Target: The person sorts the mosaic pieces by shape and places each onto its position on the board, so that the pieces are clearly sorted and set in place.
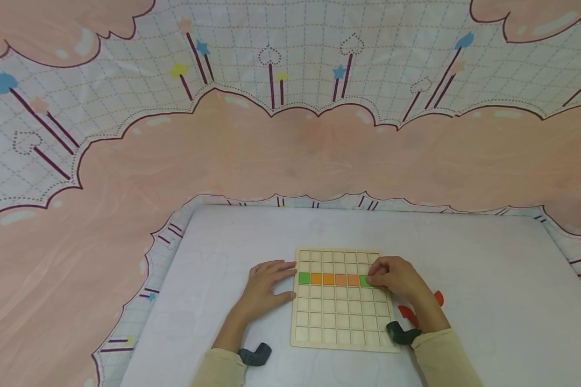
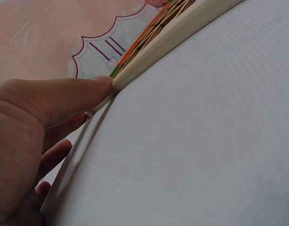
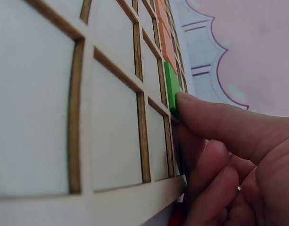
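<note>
A square wooden grid board (image 1: 341, 321) lies on the white table, with one row of colored tiles across it. The row has a green tile (image 1: 304, 278) at its left end, several orange tiles (image 1: 328, 279) along it, and another green tile (image 1: 365, 280) toward the right. My right hand (image 1: 399, 277) pinches this right green tile, thumb tip at its edge in the right wrist view (image 3: 172, 89); the curled fingers hide the neighboring cell. Beside the board's left edge, my left hand (image 1: 263, 285) rests with spread fingers, its thumb (image 2: 83, 92) touching the wooden side.
Red pieces (image 1: 408, 314) lie on the table right of the board, partly behind the right forearm. Dark wrist-worn devices (image 1: 255, 355) show at both sleeves. A patterned cloth (image 1: 319, 156) hangs behind the white table (image 1: 252, 231).
</note>
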{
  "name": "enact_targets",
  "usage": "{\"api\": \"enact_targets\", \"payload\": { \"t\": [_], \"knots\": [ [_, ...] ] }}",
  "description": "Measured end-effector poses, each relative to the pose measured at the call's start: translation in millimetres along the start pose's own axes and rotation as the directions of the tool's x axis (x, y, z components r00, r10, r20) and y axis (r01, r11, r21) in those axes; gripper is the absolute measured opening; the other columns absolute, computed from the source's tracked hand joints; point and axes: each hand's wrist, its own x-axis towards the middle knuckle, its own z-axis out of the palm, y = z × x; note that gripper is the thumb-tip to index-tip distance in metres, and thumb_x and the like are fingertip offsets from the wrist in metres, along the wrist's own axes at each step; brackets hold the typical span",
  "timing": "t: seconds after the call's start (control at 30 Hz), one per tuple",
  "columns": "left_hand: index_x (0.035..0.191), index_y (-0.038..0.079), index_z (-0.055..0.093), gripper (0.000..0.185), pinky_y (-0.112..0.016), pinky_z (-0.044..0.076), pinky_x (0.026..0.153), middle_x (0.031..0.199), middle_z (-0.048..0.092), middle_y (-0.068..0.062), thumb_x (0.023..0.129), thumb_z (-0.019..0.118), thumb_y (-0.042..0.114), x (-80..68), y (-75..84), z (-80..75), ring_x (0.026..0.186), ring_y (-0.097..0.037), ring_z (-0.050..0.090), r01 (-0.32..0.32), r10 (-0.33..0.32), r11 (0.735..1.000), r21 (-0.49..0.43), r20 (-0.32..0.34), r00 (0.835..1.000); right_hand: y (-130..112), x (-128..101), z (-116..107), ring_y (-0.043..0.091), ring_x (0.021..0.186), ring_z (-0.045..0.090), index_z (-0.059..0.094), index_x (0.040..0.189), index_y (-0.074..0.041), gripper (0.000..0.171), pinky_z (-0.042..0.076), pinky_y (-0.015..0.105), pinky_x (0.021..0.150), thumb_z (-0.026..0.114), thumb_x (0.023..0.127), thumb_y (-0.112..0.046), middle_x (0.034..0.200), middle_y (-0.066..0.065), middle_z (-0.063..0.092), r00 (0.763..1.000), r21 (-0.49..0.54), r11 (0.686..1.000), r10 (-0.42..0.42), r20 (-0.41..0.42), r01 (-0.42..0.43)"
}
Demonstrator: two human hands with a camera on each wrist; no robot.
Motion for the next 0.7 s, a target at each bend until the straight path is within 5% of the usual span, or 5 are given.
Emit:
{"api": "enact_targets", "payload": {
  "t": [0.7],
  "knots": [
    [0.135, 0.020, 0.067, 0.054, -0.057, 0.024, 0.118, 0.150, 0.057, 0.009, 0.085, 0.080, 0.035, -1.1, 3.3, -1.9, 0.144, -0.024, 0.044, 0.013, -0.013, 1.000, 0.004, 0.003, 1.000, 3.0, -0.9, -0.8, 0.021, 0.076, 0.051, 0.073, 0.101, -0.009, 0.026, 0.040, 0.031, 0.064, 0.085, 0.079, -0.014, 0.076, 0.004, 0.056, 1.000, 0.063, 0.998, 0.012, 0.029, -0.014]
  ]
}}
